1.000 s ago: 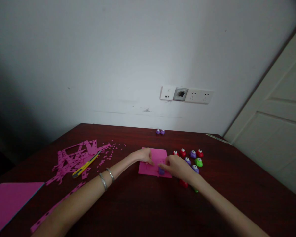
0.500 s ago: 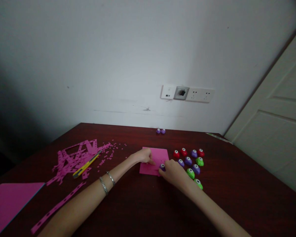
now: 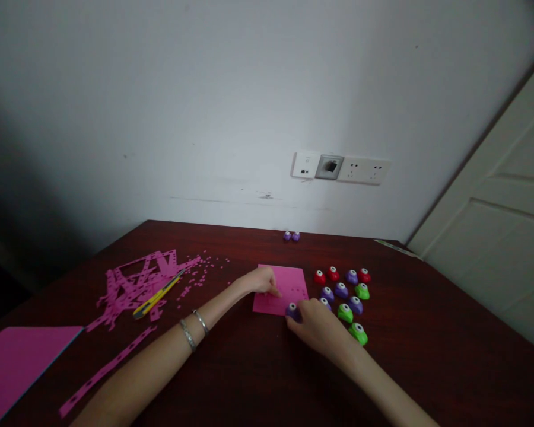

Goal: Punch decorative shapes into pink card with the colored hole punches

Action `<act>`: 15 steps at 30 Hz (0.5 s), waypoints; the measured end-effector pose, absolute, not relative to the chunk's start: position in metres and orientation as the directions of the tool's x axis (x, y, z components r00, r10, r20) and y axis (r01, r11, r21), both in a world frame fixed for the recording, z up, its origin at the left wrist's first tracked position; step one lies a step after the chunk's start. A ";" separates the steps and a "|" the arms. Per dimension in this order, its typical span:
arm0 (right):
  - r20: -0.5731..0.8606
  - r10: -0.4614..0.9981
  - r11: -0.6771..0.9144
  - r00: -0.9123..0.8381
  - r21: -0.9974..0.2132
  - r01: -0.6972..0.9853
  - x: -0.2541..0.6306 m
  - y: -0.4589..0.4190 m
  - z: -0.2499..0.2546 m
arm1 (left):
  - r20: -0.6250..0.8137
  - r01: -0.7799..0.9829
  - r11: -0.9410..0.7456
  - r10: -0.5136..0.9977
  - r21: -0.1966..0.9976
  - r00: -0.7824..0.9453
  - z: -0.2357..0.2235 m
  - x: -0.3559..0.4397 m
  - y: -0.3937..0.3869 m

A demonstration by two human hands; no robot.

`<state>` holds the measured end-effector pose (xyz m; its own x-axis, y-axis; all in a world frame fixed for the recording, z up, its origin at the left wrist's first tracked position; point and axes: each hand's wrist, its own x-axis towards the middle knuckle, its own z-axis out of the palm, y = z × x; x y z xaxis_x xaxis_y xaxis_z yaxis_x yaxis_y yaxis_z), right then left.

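A square of pink paper lies on the table between my hands. My left hand, its fingers curled, presses down on the paper's left part and holds it in place. My right hand grips a small purple craft punch with a round white-and-black top, at the paper's near right corner. Little pink bits or holes show on the sheet's right side; I cannot tell which. Right of the paper stand several more punches: red, purple and green.
On the left lies a heap of punched pink strips with a yellow utility knife on it. Nearer are a long punched strip and a large pink sheet. Two purple punches stand by the wall.
My right hand has shifted slightly toward me with the purple punch, down to the paper's near edge. More of the pink bits or holes show now. My left hand stays in place.
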<state>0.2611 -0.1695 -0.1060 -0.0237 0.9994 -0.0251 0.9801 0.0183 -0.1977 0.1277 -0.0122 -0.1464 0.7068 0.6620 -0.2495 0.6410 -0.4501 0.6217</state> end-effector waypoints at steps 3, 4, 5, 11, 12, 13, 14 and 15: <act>0.004 1.000 0.005 -0.004 -0.235 0.972 0.273 -0.177 -0.100 | -0.230 0.636 -0.458 0.670 0.621 0.706 -0.148 0.127 -0.012; 0.022 1.000 -0.011 0.017 -0.249 0.968 0.280 -0.178 -0.097 | -0.226 0.641 -0.460 0.676 0.614 0.701 -0.148 0.127 -0.013; 0.037 0.999 -0.028 0.039 -0.266 0.964 0.290 -0.179 -0.094 | -0.225 0.649 -0.462 0.682 0.605 0.695 -0.148 0.128 -0.013; 0.084 0.952 -0.260 0.295 -0.290 0.921 0.368 -0.181 -0.092 | -0.224 0.643 -0.475 0.673 0.601 0.705 -0.148 0.128 -0.012; 0.066 0.944 -0.290 0.323 -0.301 0.908 0.381 -0.181 -0.096 | -0.223 0.636 -0.471 0.668 0.611 0.710 -0.149 0.128 -0.012; 0.048 0.932 -0.330 0.360 -0.307 0.893 0.392 -0.182 -0.100 | -0.222 0.629 -0.468 0.664 0.620 0.714 -0.150 0.128 -0.011; 0.013 0.923 -0.362 0.384 -0.306 0.880 0.401 -0.182 -0.104 | -0.220 0.624 -0.466 0.662 0.627 0.716 -0.151 0.128 -0.010; -0.023 0.916 -0.388 0.400 -0.298 0.872 0.409 -0.183 -0.109 | -0.217 0.619 -0.465 0.661 0.633 0.718 -0.153 0.128 -0.009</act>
<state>0.4091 -0.1831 -0.1087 0.3999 0.9163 -0.0229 0.8720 -0.3880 -0.2984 0.1276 -0.0093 -0.1525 0.7181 0.6614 -0.2166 0.6189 -0.4645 0.6334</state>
